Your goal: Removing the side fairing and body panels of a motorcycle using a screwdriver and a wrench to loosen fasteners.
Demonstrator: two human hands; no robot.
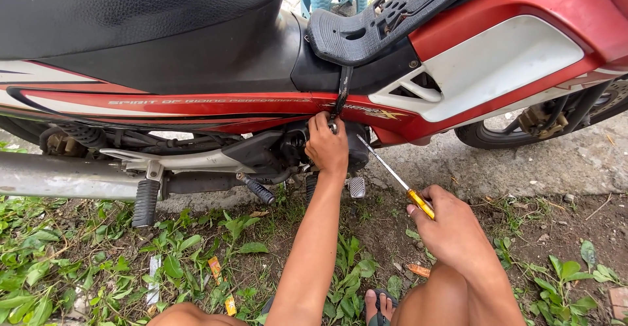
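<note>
head | right hand (454, 231) fist clamped on yellow-handled screwdriver (396, 179); shaft runs up-left from grip, tip at engine side (291, 146) under red fairing (216, 107) | left hand (327, 146) nearer, fingers curled on part there, just beside tip

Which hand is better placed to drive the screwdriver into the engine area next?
Probably the right hand: it holds the screwdriver, tip near the engine. The left hand rests on the engine.
</note>
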